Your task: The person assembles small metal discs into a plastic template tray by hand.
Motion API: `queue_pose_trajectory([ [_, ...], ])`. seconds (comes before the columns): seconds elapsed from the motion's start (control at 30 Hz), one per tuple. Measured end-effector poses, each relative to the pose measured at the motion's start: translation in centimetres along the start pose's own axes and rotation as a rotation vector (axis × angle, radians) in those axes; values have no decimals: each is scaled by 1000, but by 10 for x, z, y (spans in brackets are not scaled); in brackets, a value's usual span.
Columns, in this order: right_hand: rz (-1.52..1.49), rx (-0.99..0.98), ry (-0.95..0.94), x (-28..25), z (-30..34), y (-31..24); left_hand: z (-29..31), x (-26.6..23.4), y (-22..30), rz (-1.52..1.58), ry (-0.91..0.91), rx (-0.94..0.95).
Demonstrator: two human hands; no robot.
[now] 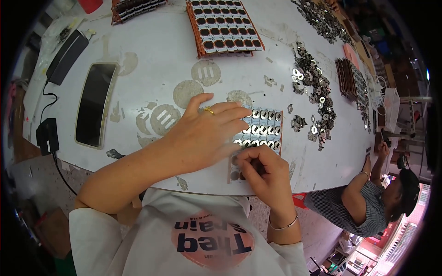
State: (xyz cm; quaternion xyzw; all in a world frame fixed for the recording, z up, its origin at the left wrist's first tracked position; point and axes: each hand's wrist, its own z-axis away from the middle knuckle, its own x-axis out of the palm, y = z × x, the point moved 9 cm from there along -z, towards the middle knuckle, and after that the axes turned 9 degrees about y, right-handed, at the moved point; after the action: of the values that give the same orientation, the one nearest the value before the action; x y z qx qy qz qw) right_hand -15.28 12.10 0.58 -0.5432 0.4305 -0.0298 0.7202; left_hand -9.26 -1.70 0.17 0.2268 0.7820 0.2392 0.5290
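A flat panel [277,120] with rows of round cells lies near the table's front edge. Shiny metal pieces sit in its upper rows, while the visible lower cells are dark. Across the panel's left side stretches my left hand [202,133], palm down, fingers extended and a ring on one of them. It hides much of the panel, and its lower fingers are blurred. Over the lower rows, my right hand [269,172] is curled with thumb and index finger pinched together. Whatever that pinch holds is too small or hidden to make out.
Loose metal pieces [317,92] are heaped to the right. Stacked panels stand at the back [225,27], far left [133,9] and far right [347,80]. A phone [95,106] and a black device [67,56] with a cable lie left. Another person [363,198] sits at the right.
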Motion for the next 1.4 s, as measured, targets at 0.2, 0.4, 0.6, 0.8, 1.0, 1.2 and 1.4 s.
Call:
queue_pose_trajectory([
  [0.2, 26, -62, 9, 2, -3, -4, -1, -1, 1, -8, -3, -1],
  [0.4, 109, -63, 81, -3, 1, -10, -1, -2, 5, -31, 7, -6],
  [0.6, 237, -131, 83, 2, 7, -16, 0, -3, 11, -94, -13, -8],
  [0.8, 347, -177, 82, 1, 10, -18, 3, -3, 13, -99, -39, 0],
  [1.0, 226, -208, 25, -20, 0, -9, 5, -3, 13, -128, -54, 34],
  [1.2, 836, -591, 426, -80, -56, -10, 6, 4, 18, -123, -24, 60],
  [1.4, 416, -335, 345, -90, -76, 17, 8, 4, 12, -132, 13, 42],
])
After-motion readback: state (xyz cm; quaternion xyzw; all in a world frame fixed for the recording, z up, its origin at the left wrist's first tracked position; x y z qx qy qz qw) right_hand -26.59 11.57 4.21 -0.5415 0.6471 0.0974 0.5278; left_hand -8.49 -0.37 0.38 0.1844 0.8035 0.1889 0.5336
